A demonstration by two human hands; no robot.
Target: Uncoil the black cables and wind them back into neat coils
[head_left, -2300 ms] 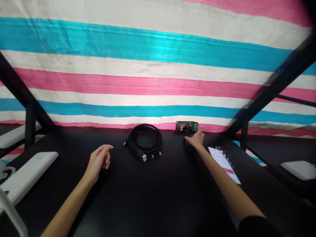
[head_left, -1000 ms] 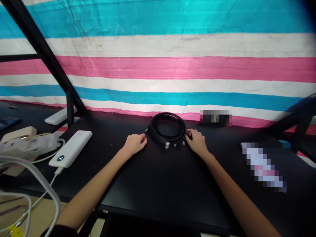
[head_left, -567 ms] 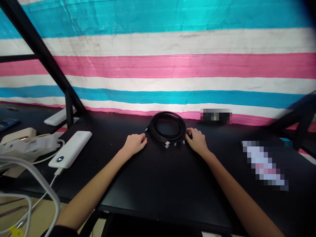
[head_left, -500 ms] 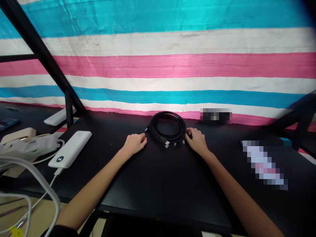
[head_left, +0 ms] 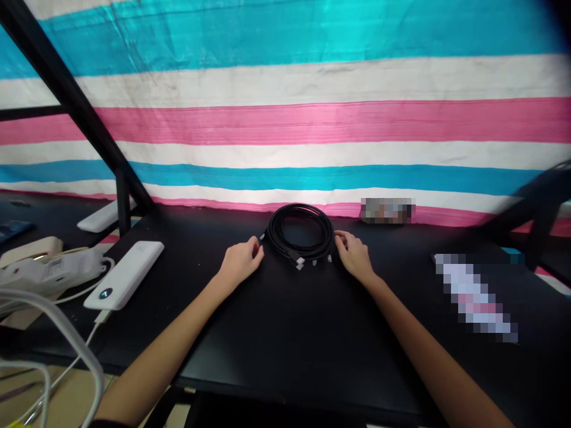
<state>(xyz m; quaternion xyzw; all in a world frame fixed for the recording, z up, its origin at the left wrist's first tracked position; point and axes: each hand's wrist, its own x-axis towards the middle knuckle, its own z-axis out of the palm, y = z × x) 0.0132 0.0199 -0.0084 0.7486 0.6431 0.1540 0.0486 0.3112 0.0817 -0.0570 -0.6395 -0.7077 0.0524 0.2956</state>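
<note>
A coil of black cable (head_left: pixel 275 233) lies on the black table in front of me. Its light-coloured plug ends (head_left: pixel 300 261) stick out at the near side, and another small end pokes out at the left. My left hand (head_left: pixel 241 261) rests on the table left of the coil, apart from it, thumb and forefinger parted with nothing between them. On the other side, my right hand (head_left: pixel 354 254) is loosely bent, its fingertips close against the coil's right edge. Whether they touch the cable, I cannot tell. Neither hand grips anything.
On the left lie a white power bank (head_left: pixel 127 274) with a cable plugged in, a white power strip (head_left: pixel 57 272) and another white slab (head_left: pixel 100 216). Pixelated items lie at the right (head_left: pixel 475 297) and back (head_left: pixel 387 211). A striped sheet (head_left: pixel 285 125) hangs behind; black frame bars (head_left: pixel 82 113) slant at both sides.
The view has shifted slightly. My left forefinger has lifted a little away from the thumb. My right hand and the coil have stayed nearly still.
</note>
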